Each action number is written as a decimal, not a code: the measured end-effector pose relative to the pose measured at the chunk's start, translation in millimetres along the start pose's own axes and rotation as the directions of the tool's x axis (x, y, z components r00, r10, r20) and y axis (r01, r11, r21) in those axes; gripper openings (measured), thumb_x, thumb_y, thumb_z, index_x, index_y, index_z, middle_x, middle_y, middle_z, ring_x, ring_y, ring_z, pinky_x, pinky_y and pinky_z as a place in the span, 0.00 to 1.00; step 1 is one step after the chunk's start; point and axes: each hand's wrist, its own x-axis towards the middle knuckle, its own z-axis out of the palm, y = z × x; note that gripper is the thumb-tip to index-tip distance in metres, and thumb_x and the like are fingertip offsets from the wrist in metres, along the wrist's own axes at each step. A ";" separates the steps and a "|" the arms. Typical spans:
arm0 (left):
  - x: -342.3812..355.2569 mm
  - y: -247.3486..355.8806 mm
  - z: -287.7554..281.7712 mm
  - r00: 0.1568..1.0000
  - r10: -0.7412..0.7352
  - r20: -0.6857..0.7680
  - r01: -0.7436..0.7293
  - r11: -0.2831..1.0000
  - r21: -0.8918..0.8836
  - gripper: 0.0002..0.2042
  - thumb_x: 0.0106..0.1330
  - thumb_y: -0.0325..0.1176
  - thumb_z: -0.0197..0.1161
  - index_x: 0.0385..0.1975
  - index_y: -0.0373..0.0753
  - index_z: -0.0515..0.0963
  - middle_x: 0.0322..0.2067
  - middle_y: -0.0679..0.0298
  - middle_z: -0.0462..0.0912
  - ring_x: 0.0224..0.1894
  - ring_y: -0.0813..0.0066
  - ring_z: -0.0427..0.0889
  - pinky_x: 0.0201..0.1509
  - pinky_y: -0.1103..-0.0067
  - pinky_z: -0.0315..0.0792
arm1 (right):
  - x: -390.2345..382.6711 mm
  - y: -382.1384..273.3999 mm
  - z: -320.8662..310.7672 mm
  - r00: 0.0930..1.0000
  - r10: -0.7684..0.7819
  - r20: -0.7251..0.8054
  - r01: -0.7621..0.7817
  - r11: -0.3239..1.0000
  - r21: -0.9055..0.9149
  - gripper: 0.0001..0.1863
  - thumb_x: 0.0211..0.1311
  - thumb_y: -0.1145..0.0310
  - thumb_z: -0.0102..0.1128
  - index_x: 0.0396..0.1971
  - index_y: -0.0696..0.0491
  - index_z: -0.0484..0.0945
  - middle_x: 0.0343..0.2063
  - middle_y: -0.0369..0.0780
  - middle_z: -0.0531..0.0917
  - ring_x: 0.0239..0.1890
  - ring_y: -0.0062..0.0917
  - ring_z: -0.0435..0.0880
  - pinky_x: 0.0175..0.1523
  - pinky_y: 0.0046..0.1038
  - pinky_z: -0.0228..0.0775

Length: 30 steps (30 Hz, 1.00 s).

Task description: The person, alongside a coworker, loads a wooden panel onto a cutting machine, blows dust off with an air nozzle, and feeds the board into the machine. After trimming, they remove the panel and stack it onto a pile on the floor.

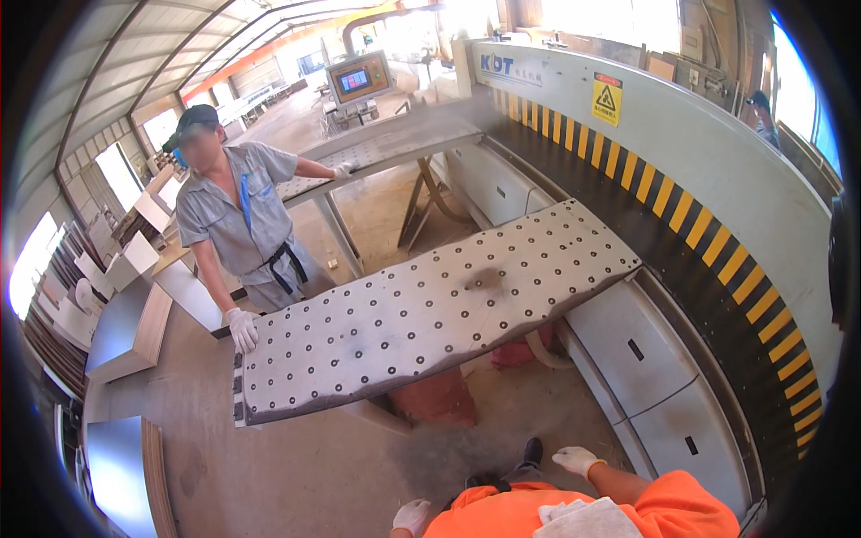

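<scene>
Dotted table (430, 309) lies ahead, co-worker (235, 215) beyond; right grip (578, 461) half-uncurled, empty; left grip (412, 516) unclear.

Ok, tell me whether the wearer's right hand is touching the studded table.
Apart: the head view shows bare floor between the gloved right hand and the near edge of the studded table.

A control panel (359, 79) is seen in a large, bright hall. To the left of the panel, the pale roof (90, 54) has dark ribs; above it runs an orange beam (300, 32). To its right, windows (619, 20) give strong white light. Lower left of it, stacked boards (126, 327) rest upon the brownish, dusty floor (215, 439).
</scene>
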 end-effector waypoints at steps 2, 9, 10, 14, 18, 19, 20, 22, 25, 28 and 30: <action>0.4 0.2 -0.4 1.000 0.006 -0.002 -0.006 1.000 0.006 0.16 0.75 0.36 0.53 0.56 0.41 0.83 0.58 0.49 0.86 0.60 0.44 0.83 0.64 0.57 0.79 | 0.5 1.6 0.1 1.000 0.013 0.000 -0.013 1.000 -0.024 0.33 0.71 0.44 0.49 0.56 0.56 0.87 0.58 0.54 0.86 0.64 0.50 0.82 0.70 0.45 0.70; -0.1 -2.5 1.7 0.999 0.010 -0.038 -0.010 1.000 0.005 0.15 0.74 0.36 0.54 0.52 0.42 0.85 0.56 0.49 0.87 0.58 0.44 0.85 0.63 0.57 0.79 | 3.5 -0.8 -3.3 0.999 -0.021 0.044 0.023 0.999 -0.034 0.33 0.71 0.43 0.49 0.56 0.56 0.87 0.59 0.55 0.85 0.65 0.50 0.82 0.70 0.45 0.70; -0.4 -2.2 1.8 0.999 0.008 -0.039 -0.008 1.000 0.006 0.15 0.74 0.36 0.54 0.51 0.42 0.85 0.56 0.49 0.87 0.58 0.44 0.85 0.62 0.57 0.80 | 4.1 -1.8 -4.0 0.999 -0.024 0.039 0.025 0.999 -0.034 0.33 0.71 0.43 0.49 0.56 0.56 0.87 0.59 0.55 0.85 0.64 0.50 0.82 0.70 0.45 0.70; -0.1 0.4 1.3 0.999 0.010 -0.039 -0.009 1.000 0.020 0.14 0.74 0.37 0.54 0.51 0.42 0.85 0.56 0.48 0.87 0.58 0.45 0.85 0.62 0.57 0.80 | 9.2 -3.2 -5.2 0.998 -0.026 0.051 0.029 0.998 -0.056 0.34 0.74 0.43 0.47 0.59 0.57 0.85 0.62 0.55 0.83 0.68 0.50 0.79 0.72 0.44 0.68; 1.7 2.5 -0.7 0.999 -0.002 -0.053 0.004 1.000 0.030 0.14 0.75 0.36 0.53 0.51 0.42 0.84 0.56 0.49 0.87 0.58 0.45 0.85 0.62 0.56 0.80 | 19.6 4.5 -0.4 0.997 -0.071 0.023 0.072 0.996 -0.047 0.32 0.71 0.45 0.49 0.55 0.57 0.87 0.58 0.55 0.86 0.64 0.51 0.82 0.69 0.45 0.70; 1.9 2.8 -1.3 0.999 0.010 -0.037 -0.008 0.999 0.050 0.15 0.75 0.36 0.53 0.52 0.42 0.84 0.57 0.48 0.86 0.59 0.45 0.85 0.63 0.57 0.80 | 22.8 7.9 1.5 0.994 -0.102 0.027 0.104 0.992 -0.070 0.32 0.71 0.45 0.49 0.55 0.57 0.87 0.58 0.55 0.86 0.64 0.51 0.82 0.69 0.45 0.70; 2.4 3.0 -2.0 1.000 0.022 -0.022 -0.020 0.997 0.071 0.15 0.76 0.36 0.52 0.53 0.42 0.84 0.58 0.48 0.86 0.60 0.46 0.84 0.63 0.57 0.79 | 25.7 11.6 3.7 0.991 -0.132 0.016 0.133 0.986 -0.100 0.31 0.72 0.46 0.50 0.55 0.57 0.87 0.58 0.55 0.86 0.64 0.51 0.82 0.69 0.45 0.70; 2.7 3.4 -3.2 0.999 0.033 -0.023 -0.031 0.997 0.077 0.16 0.76 0.36 0.52 0.55 0.42 0.84 0.59 0.48 0.85 0.61 0.46 0.84 0.65 0.58 0.79 | 30.9 18.9 7.6 0.984 -0.172 0.039 0.176 0.974 -0.140 0.31 0.72 0.46 0.50 0.55 0.57 0.87 0.59 0.55 0.85 0.64 0.51 0.81 0.70 0.45 0.70; 1.6 3.5 -4.9 1.000 0.026 -0.012 -0.025 0.996 0.090 0.17 0.77 0.35 0.51 0.58 0.42 0.82 0.61 0.48 0.84 0.64 0.47 0.82 0.67 0.59 0.78 | 34.1 27.1 11.2 0.988 -0.150 0.038 0.154 0.977 -0.146 0.31 0.72 0.46 0.50 0.56 0.57 0.87 0.59 0.55 0.85 0.64 0.51 0.81 0.70 0.46 0.70; 0.7 3.3 -6.2 1.000 0.029 -0.006 -0.029 0.994 0.103 0.17 0.77 0.34 0.51 0.59 0.41 0.82 0.62 0.49 0.84 0.64 0.47 0.82 0.67 0.59 0.78 | 33.8 28.9 11.4 0.985 -0.169 0.036 0.173 0.973 -0.156 0.31 0.72 0.46 0.50 0.56 0.57 0.86 0.60 0.55 0.85 0.65 0.51 0.81 0.70 0.46 0.70; 0.2 2.8 -6.7 0.999 0.049 -0.008 -0.047 0.993 0.111 0.17 0.77 0.34 0.51 0.59 0.41 0.81 0.62 0.49 0.84 0.64 0.47 0.82 0.67 0.58 0.78 | 31.8 27.8 10.9 0.968 -0.245 0.047 0.250 0.946 -0.205 0.31 0.72 0.46 0.50 0.56 0.57 0.86 0.60 0.55 0.84 0.65 0.51 0.81 0.70 0.45 0.70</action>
